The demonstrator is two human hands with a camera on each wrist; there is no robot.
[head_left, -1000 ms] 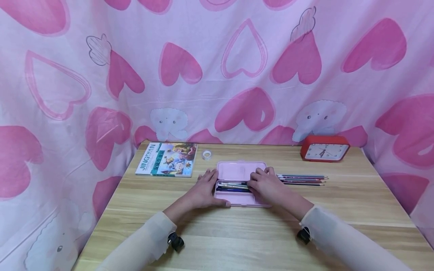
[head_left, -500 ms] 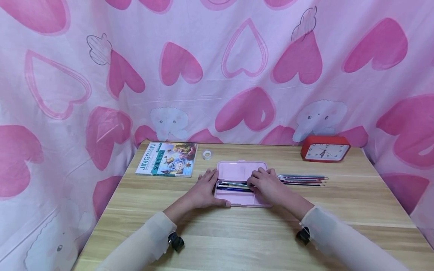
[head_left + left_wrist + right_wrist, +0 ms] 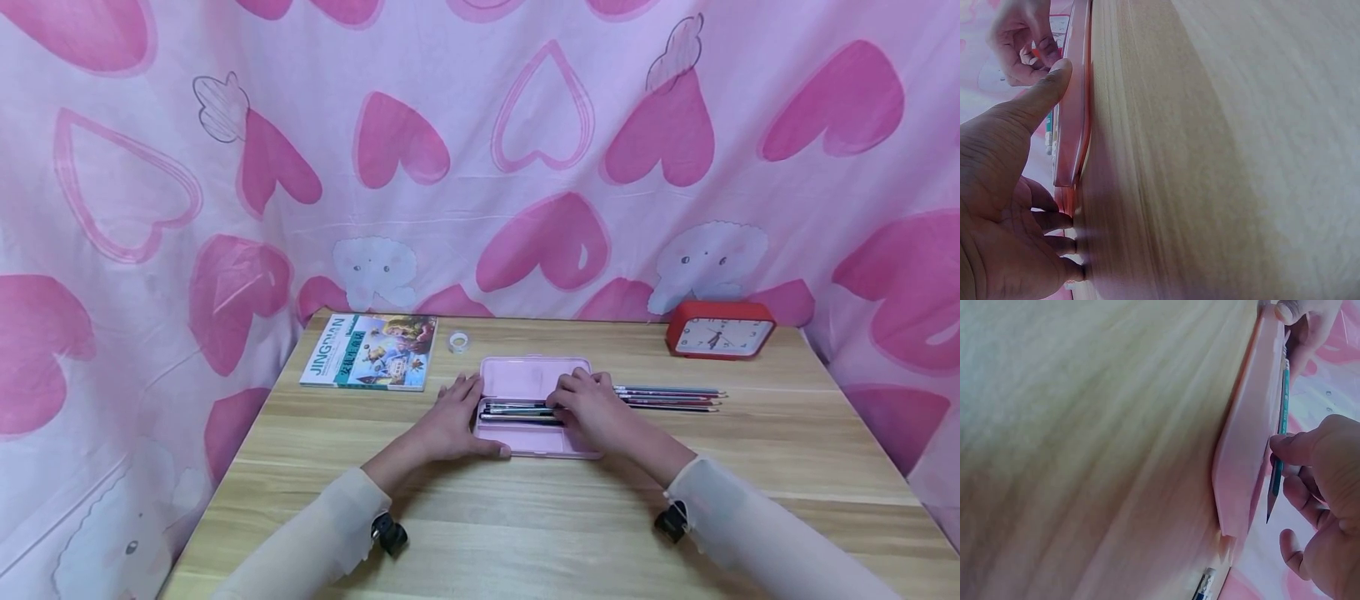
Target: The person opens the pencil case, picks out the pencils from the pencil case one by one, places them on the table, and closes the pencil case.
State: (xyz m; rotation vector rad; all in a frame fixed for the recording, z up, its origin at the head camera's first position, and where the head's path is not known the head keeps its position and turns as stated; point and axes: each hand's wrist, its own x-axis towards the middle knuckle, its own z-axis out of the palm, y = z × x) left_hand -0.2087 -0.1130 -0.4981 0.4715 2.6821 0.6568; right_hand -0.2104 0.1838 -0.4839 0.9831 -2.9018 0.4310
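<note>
A pink pencil case (image 3: 519, 440) lies with its lid (image 3: 525, 377) folded back on the table. Several pencils (image 3: 517, 411) rest in its rear compartment, while the front one shows bare pink. My left hand (image 3: 447, 421) holds the case at its left end, thumb along the front edge and fingers past the end. My right hand (image 3: 590, 408), over the case's right part, pinches a green pencil (image 3: 1284, 406) between thumb and forefinger. In the right wrist view its dark sharpened tip points away from the left hand. The right palm and arm hide the case's right end in the head view.
More pencils (image 3: 675, 402) lie on the table just right of the case, tips to the right. A red alarm clock (image 3: 720, 330) stands at the back right. At the back left are a book (image 3: 371, 352) and a tape roll (image 3: 458, 342). A pink heart-patterned curtain (image 3: 405, 217) hangs behind.
The pencils inside the case have shifted; the blue one seen at the front of the row no longer shows there. Both hands stay almost in place.
</note>
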